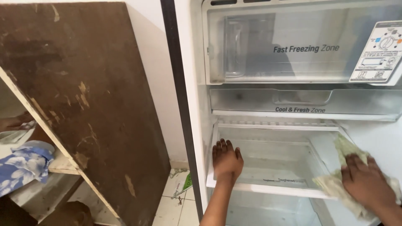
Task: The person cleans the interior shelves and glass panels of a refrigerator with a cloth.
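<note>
An open fridge stands before me, its shelves bare. My left hand [226,159] rests flat on the left part of the glass shelf [272,167], fingers spread, holding nothing. My right hand [365,181] presses a pale greenish cloth [344,151] against the right inner wall of the fridge [377,138], just above the shelf's right end. Above the shelf sit a clear drawer [305,102] and a transparent freezer flap [276,46].
A worn brown wooden cupboard [92,109] stands left of the fridge, with blue and white cloth [23,165] on its lower shelf. White floor tiles [176,201] with a bit of litter [182,186] show between cupboard and fridge. A control dial panel [383,52] sits at upper right.
</note>
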